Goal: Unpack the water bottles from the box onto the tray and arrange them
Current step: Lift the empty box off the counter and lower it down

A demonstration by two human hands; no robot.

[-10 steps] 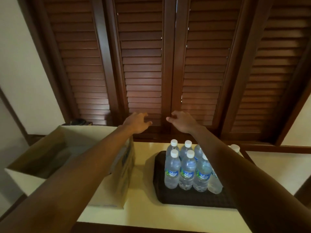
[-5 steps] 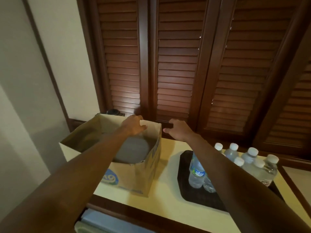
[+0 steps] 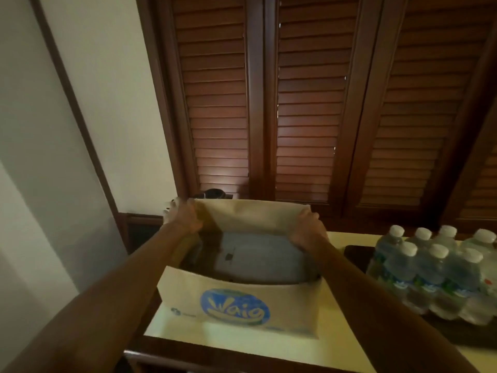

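Note:
An open cardboard box [image 3: 242, 308] with a blue round logo stands on the left part of the cream tabletop [image 3: 336, 313]. Inside it I see only a grey bottom, no bottles. My left hand [image 3: 185, 219] grips the far left corner of the box's rim. My right hand [image 3: 306, 230] grips the far right corner of the same rim. Several clear water bottles [image 3: 430, 275] with white caps stand in close rows on the dark tray [image 3: 355, 254] at the right.
Dark wooden louvred doors [image 3: 304, 103] rise right behind the table. A white wall with a dark wooden strip [image 3: 80, 117] is to the left. A dark round object [image 3: 212, 193] shows behind the box. The table's wooden front edge [image 3: 215, 356] runs below the box.
My view has swung left toward the box. Both hands moved from in front of the doors onto the box's far rim and took hold of its two far corners.

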